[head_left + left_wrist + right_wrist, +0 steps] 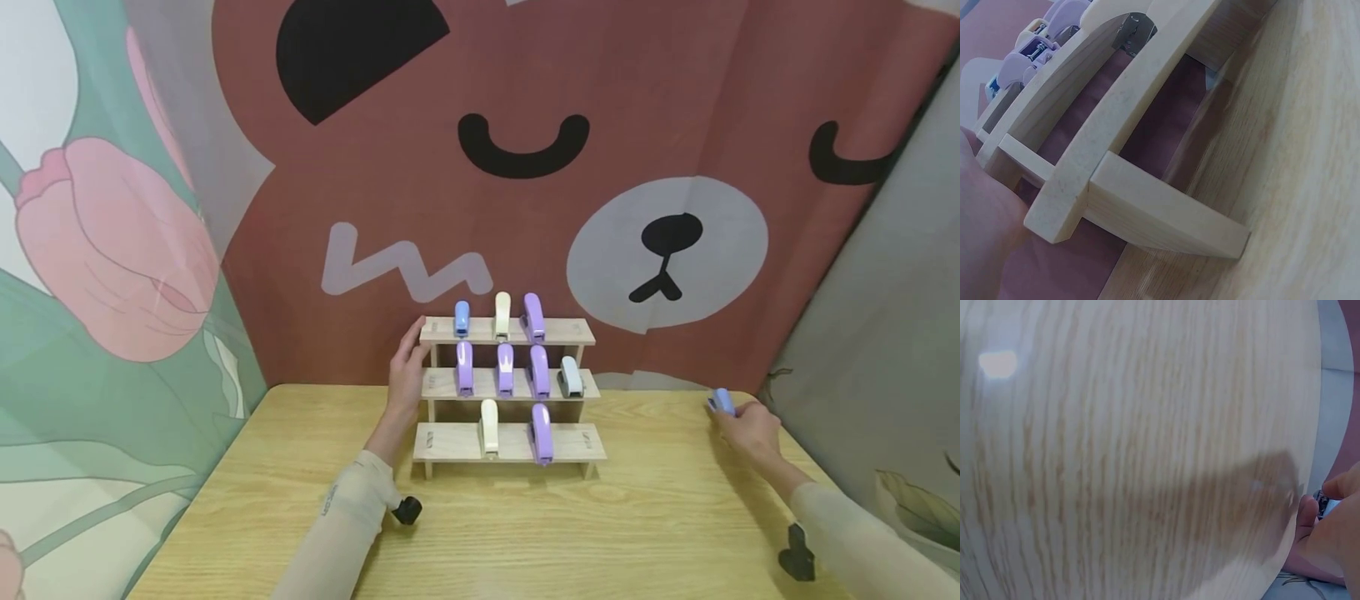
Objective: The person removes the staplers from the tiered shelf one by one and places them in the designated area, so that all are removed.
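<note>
Holding a small blue stapler (723, 402)

- no words, brands or numbers readable;
- left sleeve (356, 493): a short line of dark lettering, too small to read;
- wooden rack (465, 442): dark marks at step ends, unclear whether lettering

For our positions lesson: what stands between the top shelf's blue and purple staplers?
The head view shows one cream stapler between the blue stapler and purple stapler on the top shelf.
</note>
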`<state>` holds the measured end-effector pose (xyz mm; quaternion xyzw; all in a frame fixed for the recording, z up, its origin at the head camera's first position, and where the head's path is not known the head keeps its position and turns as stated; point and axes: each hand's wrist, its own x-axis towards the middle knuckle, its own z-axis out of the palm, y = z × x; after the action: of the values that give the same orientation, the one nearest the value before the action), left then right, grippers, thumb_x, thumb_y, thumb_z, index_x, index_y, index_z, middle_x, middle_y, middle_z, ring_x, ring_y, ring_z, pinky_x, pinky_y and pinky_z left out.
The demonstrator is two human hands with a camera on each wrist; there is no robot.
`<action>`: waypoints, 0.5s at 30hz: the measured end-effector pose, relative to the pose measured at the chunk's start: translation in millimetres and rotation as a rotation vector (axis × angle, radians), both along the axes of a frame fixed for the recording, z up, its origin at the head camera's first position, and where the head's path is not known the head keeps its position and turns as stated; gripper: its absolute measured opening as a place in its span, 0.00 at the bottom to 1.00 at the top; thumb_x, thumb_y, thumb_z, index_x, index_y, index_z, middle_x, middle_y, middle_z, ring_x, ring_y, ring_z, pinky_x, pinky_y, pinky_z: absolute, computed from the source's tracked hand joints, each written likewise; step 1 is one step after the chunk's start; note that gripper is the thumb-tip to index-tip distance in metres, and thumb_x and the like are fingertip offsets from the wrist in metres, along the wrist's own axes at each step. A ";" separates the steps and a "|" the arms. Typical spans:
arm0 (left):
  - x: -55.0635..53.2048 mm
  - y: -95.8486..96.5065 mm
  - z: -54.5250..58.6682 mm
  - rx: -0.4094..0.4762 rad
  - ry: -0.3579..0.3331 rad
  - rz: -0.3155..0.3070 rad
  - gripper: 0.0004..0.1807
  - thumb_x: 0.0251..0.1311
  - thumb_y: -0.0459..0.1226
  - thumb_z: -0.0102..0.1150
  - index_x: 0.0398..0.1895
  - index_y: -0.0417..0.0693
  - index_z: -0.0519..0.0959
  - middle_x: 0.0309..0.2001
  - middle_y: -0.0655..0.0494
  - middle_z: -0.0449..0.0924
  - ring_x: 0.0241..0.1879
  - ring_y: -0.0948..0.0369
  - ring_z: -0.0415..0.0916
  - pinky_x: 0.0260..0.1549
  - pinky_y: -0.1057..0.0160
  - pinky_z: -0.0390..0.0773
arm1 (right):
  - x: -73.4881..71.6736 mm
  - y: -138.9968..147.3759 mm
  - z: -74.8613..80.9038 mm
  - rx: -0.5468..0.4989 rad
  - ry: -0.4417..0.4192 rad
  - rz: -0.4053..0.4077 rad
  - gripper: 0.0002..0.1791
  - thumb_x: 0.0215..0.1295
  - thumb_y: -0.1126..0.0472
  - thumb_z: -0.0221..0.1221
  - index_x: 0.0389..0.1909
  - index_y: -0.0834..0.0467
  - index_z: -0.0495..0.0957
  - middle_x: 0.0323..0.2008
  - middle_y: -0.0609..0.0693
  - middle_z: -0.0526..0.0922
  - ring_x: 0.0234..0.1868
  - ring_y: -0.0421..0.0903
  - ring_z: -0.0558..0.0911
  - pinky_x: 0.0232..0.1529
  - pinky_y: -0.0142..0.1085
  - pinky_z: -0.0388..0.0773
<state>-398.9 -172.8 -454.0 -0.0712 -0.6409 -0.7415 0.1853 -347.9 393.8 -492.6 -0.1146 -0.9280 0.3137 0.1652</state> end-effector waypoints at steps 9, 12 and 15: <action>-0.1 -0.5 -0.1 -0.001 -0.002 -0.003 0.26 0.75 0.47 0.53 0.74 0.71 0.70 0.72 0.73 0.64 0.73 0.63 0.57 0.70 0.51 0.57 | 0.2 4.1 -5.4 0.079 0.030 -0.014 0.23 0.65 0.59 0.58 0.09 0.58 0.76 0.13 0.46 0.73 0.22 0.51 0.69 0.22 0.40 0.66; -0.1 -1.0 -0.2 -0.007 -0.002 -0.004 0.26 0.75 0.47 0.53 0.74 0.71 0.70 0.73 0.73 0.63 0.73 0.63 0.56 0.70 0.50 0.56 | 0.1 5.5 -6.1 0.085 0.025 -0.011 0.21 0.65 0.60 0.58 0.12 0.62 0.78 0.14 0.48 0.74 0.23 0.52 0.70 0.24 0.42 0.67; -0.2 -0.7 -0.6 -0.008 -0.004 -0.006 0.26 0.75 0.48 0.52 0.74 0.72 0.69 0.73 0.74 0.63 0.73 0.63 0.56 0.71 0.50 0.56 | -0.9 8.0 -6.9 0.087 0.030 -0.007 0.19 0.65 0.61 0.59 0.16 0.66 0.80 0.17 0.53 0.78 0.27 0.58 0.73 0.29 0.48 0.69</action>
<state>-399.1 -173.5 -454.6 -0.0722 -0.6441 -0.7396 0.1816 -348.8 401.9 -499.4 -0.1061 -0.9378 0.2742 0.1848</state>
